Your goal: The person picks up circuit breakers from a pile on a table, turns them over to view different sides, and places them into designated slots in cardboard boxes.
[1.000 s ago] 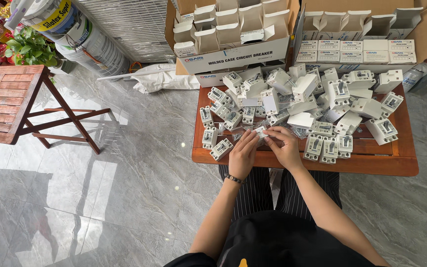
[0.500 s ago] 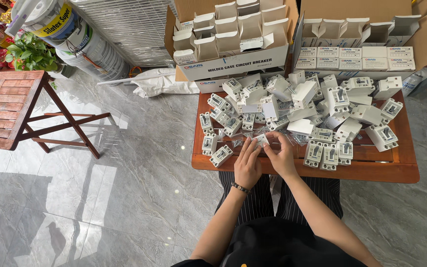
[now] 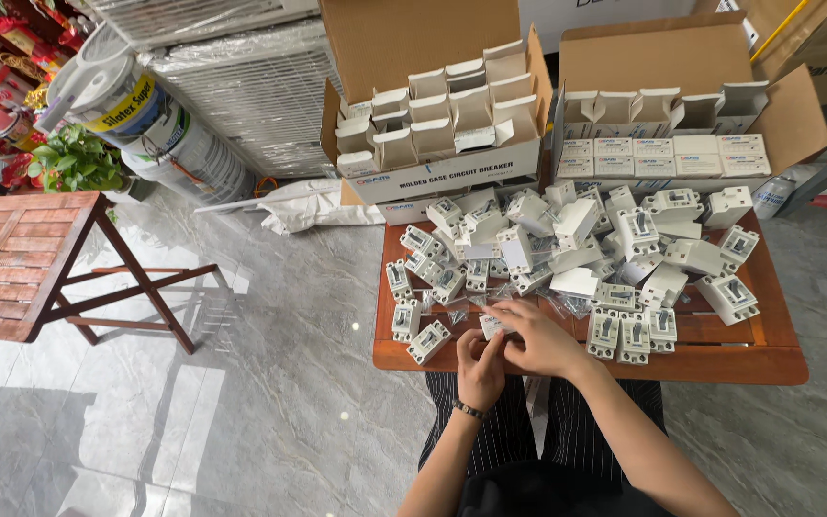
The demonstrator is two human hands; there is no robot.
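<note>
Since the earlier frames both hands have stayed at the near edge of the low table, only shifting a little as the camera tilts; the pile of parts looks unchanged.

Head view: the left hand [image 3: 479,369] sits at about 7 o'clock from the pile, fingers curled upward and pressed together on a small white part [image 3: 492,326], probably one of the little clear packets lying among the switches. The right hand [image 3: 536,337] arches over the same part from 3 o'clock, fingertips closed on it too, so both hands pinch it between them. It lies just at the table's front edge, at 6 o'clock of the heap.

Such a part looks light and stiff, maybe slick in its wrapper, so a fingertip hold by its edges suits it. The white breakers [image 3: 576,251] heaped behind look like hard plastic blocks, solid but easy to lift one at a time by their flat sides.

At 12 o'clock stand two open cardboard cartons [image 3: 452,177] filled with small white boxes. The wooden table [image 3: 739,359] is reddish brown and crowded. Grey marble-look floor tiles [image 3: 241,412] shine around it, and at 9 o'clock stand a slatted folding table [image 3: 21,254], a green plant [image 3: 74,158] and a big paint bucket [image 3: 131,105].
</note>
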